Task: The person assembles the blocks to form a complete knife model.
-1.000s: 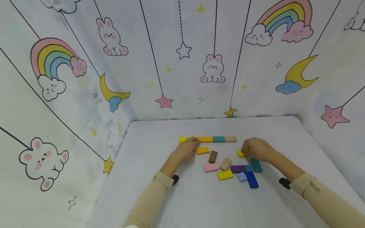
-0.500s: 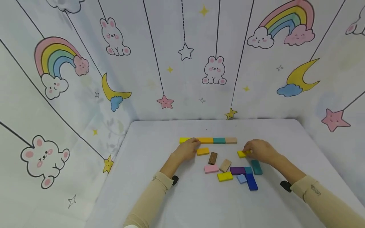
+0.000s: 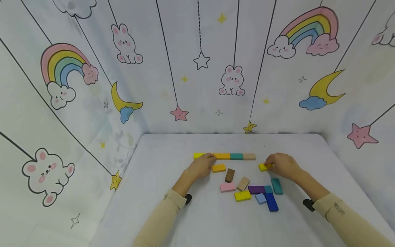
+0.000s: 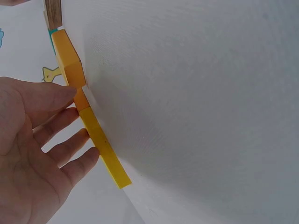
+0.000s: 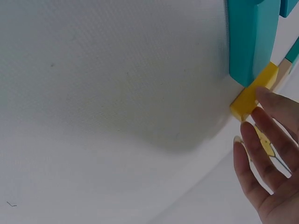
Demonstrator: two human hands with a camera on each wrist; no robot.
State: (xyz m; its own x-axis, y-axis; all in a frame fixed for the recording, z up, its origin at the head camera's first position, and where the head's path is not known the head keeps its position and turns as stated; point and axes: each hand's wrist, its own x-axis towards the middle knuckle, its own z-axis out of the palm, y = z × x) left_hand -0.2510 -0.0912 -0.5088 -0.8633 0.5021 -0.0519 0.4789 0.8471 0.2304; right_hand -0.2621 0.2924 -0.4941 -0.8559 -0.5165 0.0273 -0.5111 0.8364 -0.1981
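In the head view, my left hand rests at a straight row of flat blocks. Its fingertips touch the yellow block at the row's left end, and the thumb lies by the orange block beside it. A teal block and a beige block continue the row to the right. Apart from that end, my right hand pinches another yellow block between thumb and fingers, close over the table. Part of this block is hidden behind the fingers.
Nearer than the row lie loose blocks: orange, brown, pink, beige, yellow, purple, light blue, dark blue and teal. A patterned cloth wall stands behind the table.
My right hand has shifted slightly right with its yellow block, of which more now shows. The left hand stays at the row. The whole head view has tilted a little.
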